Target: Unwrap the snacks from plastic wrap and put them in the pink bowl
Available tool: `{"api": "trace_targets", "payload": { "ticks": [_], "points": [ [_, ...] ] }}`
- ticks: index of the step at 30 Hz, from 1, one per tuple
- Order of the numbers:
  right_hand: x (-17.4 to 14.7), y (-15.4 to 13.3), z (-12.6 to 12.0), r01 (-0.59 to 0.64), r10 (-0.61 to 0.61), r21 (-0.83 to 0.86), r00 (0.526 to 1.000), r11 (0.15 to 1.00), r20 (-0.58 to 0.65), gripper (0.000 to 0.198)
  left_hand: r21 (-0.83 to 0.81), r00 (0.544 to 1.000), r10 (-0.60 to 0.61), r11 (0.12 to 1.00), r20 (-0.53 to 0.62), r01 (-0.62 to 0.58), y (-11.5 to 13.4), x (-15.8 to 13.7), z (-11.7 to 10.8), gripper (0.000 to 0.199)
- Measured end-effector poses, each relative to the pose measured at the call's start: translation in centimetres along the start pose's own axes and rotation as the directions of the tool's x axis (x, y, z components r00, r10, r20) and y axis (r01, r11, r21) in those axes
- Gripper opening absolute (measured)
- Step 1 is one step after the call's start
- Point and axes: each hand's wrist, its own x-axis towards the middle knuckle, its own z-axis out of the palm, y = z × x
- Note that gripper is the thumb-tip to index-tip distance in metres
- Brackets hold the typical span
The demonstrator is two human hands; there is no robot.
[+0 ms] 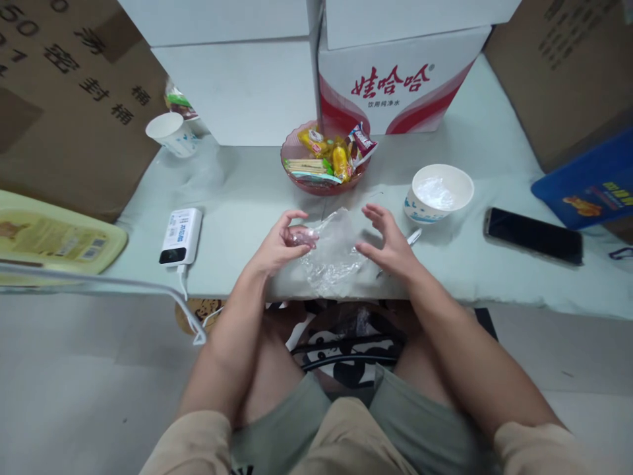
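My left hand (281,245) curls its thumb and fingers around a small crumpled piece of clear plastic (302,236), which looks pinkish against the skin. A clear plastic bag (336,247) lies wrinkled on the table between my hands, near the front edge. To its right, my right hand (388,245) is open, thumb and fingers spread apart, with nothing visible in it. Past that hand stands a white paper cup (420,212) with clear plastic inside. A thin, light-coloured item (414,236) shows partly behind my right hand; its kind is unclear.
A pink bowl of packaged snacks (321,188) stands ahead, before white cartons (252,92). On the left are a power bank (180,236) with a cable, another paper cup (173,135) and a yellow bottle (59,234). A phone (534,235) and a blue package (588,178) are right.
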Motion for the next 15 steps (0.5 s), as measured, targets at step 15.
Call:
{"api": "trace_targets", "payload": {
  "ticks": [15],
  "points": [
    [0.3,-0.8,1.0,-0.153,0.154,-0.017,0.984,0.988,0.086,0.026,0.223,0.994,-0.008,0.974,-0.105,0.032,-0.1,0.8,2.1,0.050]
  ]
}}
